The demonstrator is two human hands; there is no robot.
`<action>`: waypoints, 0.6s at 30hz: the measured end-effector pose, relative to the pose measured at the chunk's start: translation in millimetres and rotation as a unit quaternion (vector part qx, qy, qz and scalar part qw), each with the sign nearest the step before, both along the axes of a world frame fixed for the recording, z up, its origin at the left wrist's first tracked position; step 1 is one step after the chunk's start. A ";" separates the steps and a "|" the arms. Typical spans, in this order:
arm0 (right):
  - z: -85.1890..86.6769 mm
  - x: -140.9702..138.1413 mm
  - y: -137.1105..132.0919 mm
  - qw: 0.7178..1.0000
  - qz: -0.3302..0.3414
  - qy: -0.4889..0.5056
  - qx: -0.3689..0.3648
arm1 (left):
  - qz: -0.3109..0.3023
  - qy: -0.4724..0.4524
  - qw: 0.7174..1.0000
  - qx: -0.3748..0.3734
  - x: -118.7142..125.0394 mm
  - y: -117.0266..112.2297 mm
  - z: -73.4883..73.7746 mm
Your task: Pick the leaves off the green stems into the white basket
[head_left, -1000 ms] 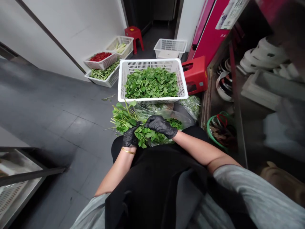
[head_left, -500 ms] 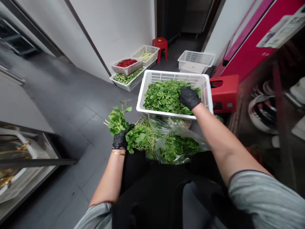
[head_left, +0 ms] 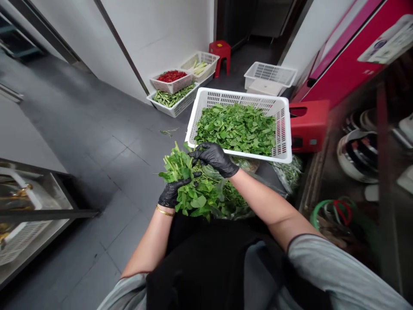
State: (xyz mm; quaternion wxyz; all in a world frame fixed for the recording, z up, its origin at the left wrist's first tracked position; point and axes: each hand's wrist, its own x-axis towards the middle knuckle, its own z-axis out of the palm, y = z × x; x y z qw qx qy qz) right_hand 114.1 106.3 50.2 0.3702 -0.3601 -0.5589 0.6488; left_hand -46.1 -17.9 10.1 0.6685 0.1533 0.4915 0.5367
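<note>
Both my hands wear black gloves. My left hand (head_left: pixel 174 192) is closed round a bunch of leafy green stems (head_left: pixel 177 165), held up over my lap. My right hand (head_left: pixel 213 157) pinches the leaves at the top of that same bunch. More loose greens (head_left: pixel 206 200) lie on a clear plastic bag on my lap, under both hands. Just beyond them stands a white slotted basket (head_left: pixel 284 129) filled with picked green leaves (head_left: pixel 237 128).
A red stool (head_left: pixel 308 125) lies right of the basket. Farther back are baskets of red chillies (head_left: pixel 171 77), green beans (head_left: pixel 169 98) and pale stalks (head_left: pixel 199 66), another white basket (head_left: pixel 269 77) and a small red stool (head_left: pixel 221 49). A steel rack (head_left: pixel 35 211) stands at left, shelves with bowls at right.
My right hand has come back from the white basket to the bunch in my left hand. The left hand has shifted slightly right and toward me with its bunch.
</note>
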 end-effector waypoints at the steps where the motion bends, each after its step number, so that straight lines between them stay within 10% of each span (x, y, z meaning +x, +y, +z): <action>1: 0.4 9.4 0.3 1.000 -0.010 -0.006 0.002 | -0.013 -0.031 0.999 -0.002 2.7 -2.6 4.1; 14: -5.6 115.8 0.6 0.980 -0.194 -0.022 0.032 | -0.023 -0.145 0.987 -0.064 35.9 -12.9 12.5; 18: 2.6 119.0 -14.1 0.999 -0.040 0.027 -0.016 | -0.055 -0.182 0.980 -0.064 38.9 -17.9 16.8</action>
